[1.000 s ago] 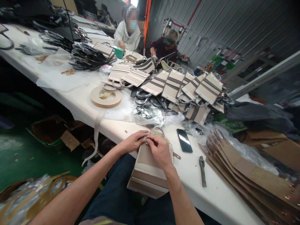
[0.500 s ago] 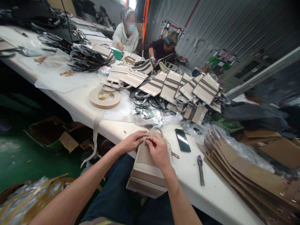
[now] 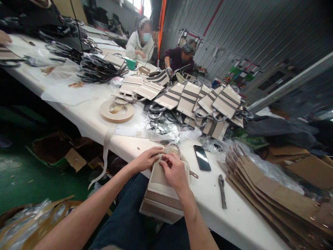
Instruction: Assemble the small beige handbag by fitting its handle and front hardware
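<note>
A beige bag piece with darker bands (image 3: 163,199) lies over my lap and the table's front edge. Its loop handle (image 3: 172,148), wrapped in clear plastic, stands at the far end. My left hand (image 3: 149,159) grips the far left corner of the bag piece with its fingers pressed together. Just right of it, my right hand (image 3: 173,169) is over the top face, thumb and fingertips curled close together. Whatever lies between those fingertips is too small to make out. A brown strap end (image 3: 194,174) sticks out at the right side.
A phone (image 3: 202,158) and a metal punch-like tool (image 3: 222,191) lie to the right, beside stacked brown panels (image 3: 262,184). Ahead are a tape roll (image 3: 117,113), a plastic bag of metal parts (image 3: 162,129) and piled striped panels (image 3: 191,99). Two people sit across the table.
My right hand has drawn back slightly from my left fingertips. The far co-worker's hand has lifted off the green box, and another person's hand appears at the left edge.
</note>
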Available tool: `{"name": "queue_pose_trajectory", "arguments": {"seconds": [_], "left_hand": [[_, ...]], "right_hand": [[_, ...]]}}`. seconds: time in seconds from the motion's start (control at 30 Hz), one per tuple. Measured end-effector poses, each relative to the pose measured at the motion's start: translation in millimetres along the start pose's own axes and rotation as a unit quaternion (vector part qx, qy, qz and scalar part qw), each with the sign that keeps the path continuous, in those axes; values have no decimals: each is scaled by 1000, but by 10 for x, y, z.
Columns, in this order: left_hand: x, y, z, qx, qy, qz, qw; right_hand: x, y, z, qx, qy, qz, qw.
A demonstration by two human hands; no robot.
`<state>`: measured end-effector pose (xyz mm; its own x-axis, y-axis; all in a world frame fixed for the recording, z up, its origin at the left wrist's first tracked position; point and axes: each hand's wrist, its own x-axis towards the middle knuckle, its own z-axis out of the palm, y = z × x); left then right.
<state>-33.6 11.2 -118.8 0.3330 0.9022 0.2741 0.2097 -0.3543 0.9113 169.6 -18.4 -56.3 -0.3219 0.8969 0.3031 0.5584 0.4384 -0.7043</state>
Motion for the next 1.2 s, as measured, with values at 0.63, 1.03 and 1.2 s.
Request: {"name": "queue_pose_trajectory", "arguments": {"seconds": [0.63, 1.03, 1.2], "left_hand": [[-8, 10, -2, -8, 3, -16, 1000], [11, 15, -5, -6, 2, -5, 1000], [11, -8, 0, 0, 2, 1, 1000]], "right_hand": [[-69, 101, 101, 13, 28, -45, 999], [-81, 98, 117, 5, 36, -53, 998], [-31, 125, 106, 8, 14, -52, 999]]}}
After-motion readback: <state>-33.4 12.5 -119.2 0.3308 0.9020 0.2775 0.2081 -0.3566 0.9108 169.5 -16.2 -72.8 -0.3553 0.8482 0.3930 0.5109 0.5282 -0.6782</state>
